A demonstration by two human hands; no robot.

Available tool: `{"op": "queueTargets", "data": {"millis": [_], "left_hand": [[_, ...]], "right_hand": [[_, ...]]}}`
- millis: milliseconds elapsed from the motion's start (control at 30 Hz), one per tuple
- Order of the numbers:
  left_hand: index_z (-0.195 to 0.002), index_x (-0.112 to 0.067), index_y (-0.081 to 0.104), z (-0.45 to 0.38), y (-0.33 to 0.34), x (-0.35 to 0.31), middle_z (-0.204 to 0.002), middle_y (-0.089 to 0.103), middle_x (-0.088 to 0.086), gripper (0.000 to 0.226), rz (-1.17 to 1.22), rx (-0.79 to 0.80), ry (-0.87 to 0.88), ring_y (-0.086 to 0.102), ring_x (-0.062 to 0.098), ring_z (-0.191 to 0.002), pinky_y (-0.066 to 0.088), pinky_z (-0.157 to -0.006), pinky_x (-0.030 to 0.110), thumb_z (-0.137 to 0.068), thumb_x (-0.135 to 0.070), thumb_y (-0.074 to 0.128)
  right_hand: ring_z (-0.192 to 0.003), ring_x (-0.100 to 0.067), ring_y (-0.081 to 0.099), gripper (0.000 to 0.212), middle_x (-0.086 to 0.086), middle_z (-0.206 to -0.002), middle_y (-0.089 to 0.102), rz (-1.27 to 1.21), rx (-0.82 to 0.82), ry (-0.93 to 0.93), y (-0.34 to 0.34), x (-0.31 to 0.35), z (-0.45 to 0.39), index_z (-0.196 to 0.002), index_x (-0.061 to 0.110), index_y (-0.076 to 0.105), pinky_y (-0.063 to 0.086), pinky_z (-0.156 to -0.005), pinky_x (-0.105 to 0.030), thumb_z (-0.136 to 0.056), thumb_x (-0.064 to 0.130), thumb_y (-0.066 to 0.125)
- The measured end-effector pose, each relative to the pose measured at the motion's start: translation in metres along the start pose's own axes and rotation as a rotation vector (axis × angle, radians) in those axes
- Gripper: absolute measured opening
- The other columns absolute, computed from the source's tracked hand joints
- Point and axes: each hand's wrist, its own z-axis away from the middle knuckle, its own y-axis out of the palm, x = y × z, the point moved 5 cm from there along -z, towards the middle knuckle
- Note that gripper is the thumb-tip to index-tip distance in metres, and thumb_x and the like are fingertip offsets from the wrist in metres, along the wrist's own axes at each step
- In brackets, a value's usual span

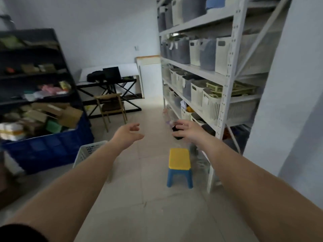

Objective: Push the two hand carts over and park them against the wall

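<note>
Both forearms extend forward, bare, roughly parallel and well apart. The left hand point(126, 135) is open, palm turned inward, fingers point(135, 127) loosely spread and slightly curled. The right hand point(186, 131) is open, palm down, fingers curved forward. Neither hand grips anything.

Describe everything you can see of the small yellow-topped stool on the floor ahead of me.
The stool is a low piece that looks like moulded plastic, with a flat, rounded-square yellow seat on a blue base with splayed legs; three legs show. It stands upright on the pale tiled floor, close beside the foot of the white metal shelving on the right. Nothing rests on the seat, and neither hand touches it; the right hand hangs in the air beyond it. It looks intact, though the picture is slightly soft.
</note>
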Motion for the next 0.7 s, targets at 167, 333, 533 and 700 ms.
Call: {"op": "queueTargets", "data": {"millis": [167, 333, 533, 700], "left_hand": [[-0.142, -0.016, 0.043, -0.01, -0.105, 0.047, -0.139, 0.053, 0.005, 0.063, -0.005, -0.19, -0.084, 0.054, 0.024, -0.123, 0.047, -0.1, 0.036, -0.085, -0.014, 0.068], [-0.141, -0.019, 0.044, -0.002, -0.191, 0.095, -0.136, 0.055, 0.004, 0.061, 0.018, -0.4, -0.196, 0.054, 0.023, -0.123, 0.046, -0.104, 0.041, -0.085, -0.016, 0.068], [-0.139, -0.013, 0.047, 0.023, -0.283, 0.14, -0.133, 0.057, 0.009, 0.058, 0.079, -0.678, -0.308, 0.057, 0.028, -0.116, 0.052, -0.092, 0.04, -0.085, -0.009, 0.066], [-0.139, -0.015, 0.046, 0.058, -0.34, 0.158, -0.131, 0.057, 0.007, 0.058, 0.103, -0.927, -0.421, 0.056, 0.022, -0.109, 0.049, -0.09, 0.034, -0.085, -0.009, 0.066]], "right_hand": [[-0.128, -0.021, 0.049, 0.069, -0.01, -0.143, 0.048, 0.017, 0.18, -0.098, 0.109, 0.052, -0.06, -0.144, 0.012, 0.039, 0.044, -0.094, -0.033, -0.083, 0.008, 0.071], [-0.129, -0.022, 0.049, 0.07, -0.006, -0.144, 0.048, 0.039, 0.412, -0.209, 0.223, 0.097, -0.105, -0.144, 0.015, 0.039, 0.042, -0.096, -0.032, -0.082, 0.014, 0.073], [-0.131, -0.025, 0.046, 0.07, -0.008, -0.147, 0.044, 0.009, 0.708, -0.283, 0.346, 0.149, -0.142, -0.145, 0.014, 0.036, 0.043, -0.092, -0.033, -0.084, 0.011, 0.07], [-0.131, -0.025, 0.046, 0.065, -0.007, -0.145, 0.046, -0.024, 0.908, -0.342, 0.43, 0.187, -0.153, -0.144, 0.014, 0.038, 0.042, -0.101, -0.039, -0.086, 0.007, 0.068]]}}
